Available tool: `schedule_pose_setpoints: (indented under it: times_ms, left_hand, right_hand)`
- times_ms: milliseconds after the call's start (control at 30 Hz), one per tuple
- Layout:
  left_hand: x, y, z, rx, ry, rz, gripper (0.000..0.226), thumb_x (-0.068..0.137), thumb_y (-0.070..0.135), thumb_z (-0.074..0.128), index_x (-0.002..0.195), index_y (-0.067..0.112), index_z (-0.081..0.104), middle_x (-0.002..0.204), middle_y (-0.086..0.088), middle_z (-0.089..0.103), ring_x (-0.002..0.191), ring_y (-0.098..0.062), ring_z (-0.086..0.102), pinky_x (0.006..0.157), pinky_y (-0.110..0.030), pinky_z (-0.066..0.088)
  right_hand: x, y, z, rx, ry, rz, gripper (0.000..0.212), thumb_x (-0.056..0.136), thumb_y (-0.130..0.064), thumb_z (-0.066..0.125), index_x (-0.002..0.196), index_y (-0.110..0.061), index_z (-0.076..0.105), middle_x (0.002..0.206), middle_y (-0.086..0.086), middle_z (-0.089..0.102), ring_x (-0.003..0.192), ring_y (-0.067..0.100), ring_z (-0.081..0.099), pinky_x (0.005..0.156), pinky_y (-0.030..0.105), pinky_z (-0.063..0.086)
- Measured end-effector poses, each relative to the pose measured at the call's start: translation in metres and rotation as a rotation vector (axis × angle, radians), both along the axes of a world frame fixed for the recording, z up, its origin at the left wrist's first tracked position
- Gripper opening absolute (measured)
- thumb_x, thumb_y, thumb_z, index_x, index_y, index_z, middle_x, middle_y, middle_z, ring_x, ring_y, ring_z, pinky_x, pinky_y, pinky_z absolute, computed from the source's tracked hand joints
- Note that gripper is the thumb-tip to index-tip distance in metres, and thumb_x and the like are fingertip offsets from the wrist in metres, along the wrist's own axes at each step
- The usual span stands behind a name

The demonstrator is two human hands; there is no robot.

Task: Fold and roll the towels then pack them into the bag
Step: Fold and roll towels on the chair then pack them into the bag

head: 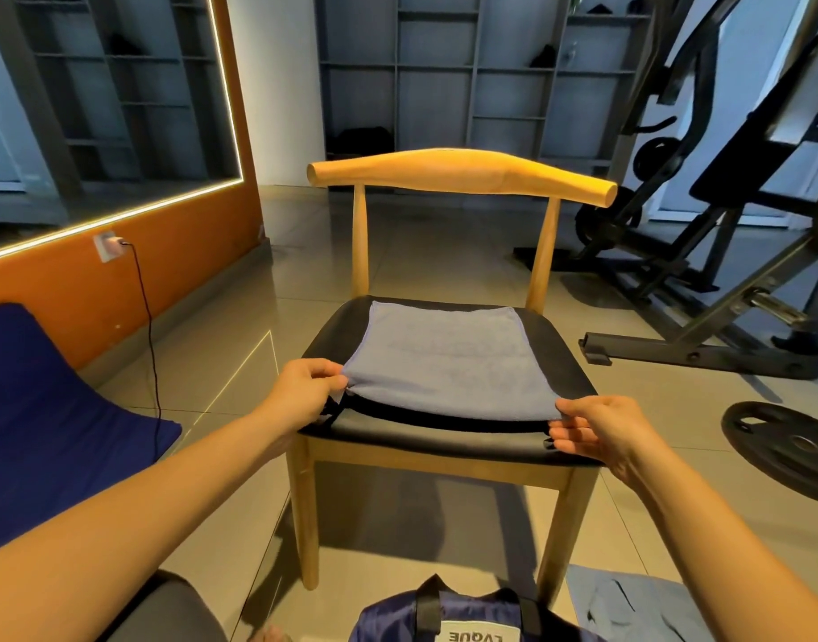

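A grey-blue towel lies spread on the black seat of a wooden chair. My left hand pinches the towel's near left corner. At the near right corner, my right hand holds the towel's edge between thumb and fingers. Both near corners are lifted slightly off the seat. A dark blue bag with black straps and a white label sits on the floor at the bottom centre. Another grey-blue towel lies on the floor to the bag's right.
Gym machines and a weight plate stand on the right. A blue mat lies at the left beside an orange wall with a plugged-in cable. Shelves line the back wall. The floor is tiled.
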State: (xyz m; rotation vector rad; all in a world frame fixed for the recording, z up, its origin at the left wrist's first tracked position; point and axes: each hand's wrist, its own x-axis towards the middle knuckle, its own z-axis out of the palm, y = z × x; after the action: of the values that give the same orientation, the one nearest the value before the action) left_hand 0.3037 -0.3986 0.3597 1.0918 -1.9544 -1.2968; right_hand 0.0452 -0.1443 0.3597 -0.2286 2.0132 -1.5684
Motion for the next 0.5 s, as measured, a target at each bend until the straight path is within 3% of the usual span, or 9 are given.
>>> schedule_pose_setpoints:
  times_ms: [100, 200, 267, 400, 500]
  left_hand:
    - [0.007, -0.008, 0.005, 0.029, -0.022, -0.084, 0.017, 0.102, 0.014, 0.058, 0.100, 0.011, 0.074, 0.099, -0.008, 0.073, 0.090, -0.018, 0.063, 0.074, -0.022, 0.048]
    - [0.013, -0.013, 0.006, -0.086, -0.125, -0.163, 0.015, 0.103, 0.017, 0.056, 0.099, 0.016, 0.070, 0.099, -0.001, 0.068, 0.094, -0.014, 0.064, 0.073, -0.020, 0.049]
    - [0.019, -0.013, 0.004, -0.223, -0.233, -0.218, 0.013, 0.102, 0.014, 0.057, 0.098, 0.012, 0.070, 0.100, -0.001, 0.063, 0.091, -0.013, 0.061, 0.072, -0.017, 0.049]
    - [0.025, -0.010, -0.008, -0.347, -0.432, -0.292, 0.023, 0.092, 0.003, 0.063, 0.074, 0.012, 0.075, 0.076, -0.005, 0.066, 0.072, -0.015, 0.063, 0.061, -0.017, 0.053]
    - [0.025, -0.005, -0.016, -0.402, -0.409, -0.276, 0.006, 0.085, 0.014, 0.074, 0.080, 0.017, 0.072, 0.085, 0.000, 0.064, 0.078, -0.014, 0.062, 0.066, -0.020, 0.058]
  right_hand:
    - [0.001, 0.002, 0.001, -0.015, -0.022, 0.006, 0.014, 0.094, -0.010, 0.070, 0.100, 0.002, 0.067, 0.089, 0.022, 0.074, 0.072, 0.030, 0.074, 0.057, 0.035, 0.064]
    - [0.000, 0.004, 0.002, -0.028, -0.031, 0.001, 0.011, 0.094, -0.004, 0.068, 0.102, 0.002, 0.065, 0.094, 0.024, 0.071, 0.076, 0.032, 0.073, 0.056, 0.036, 0.064]
    - [-0.001, 0.004, 0.002, -0.017, -0.026, -0.011, 0.010, 0.094, 0.000, 0.066, 0.104, 0.002, 0.065, 0.096, 0.025, 0.070, 0.076, 0.032, 0.073, 0.054, 0.035, 0.063]
    - [-0.003, 0.004, -0.001, 0.024, 0.003, -0.038, 0.014, 0.096, 0.001, 0.063, 0.109, -0.003, 0.059, 0.097, 0.025, 0.069, 0.073, 0.033, 0.072, 0.051, 0.034, 0.062]
    - [-0.004, 0.005, -0.003, 0.026, 0.015, -0.032, 0.012, 0.098, -0.001, 0.060, 0.109, -0.003, 0.060, 0.099, 0.025, 0.069, 0.076, 0.033, 0.072, 0.052, 0.035, 0.062]
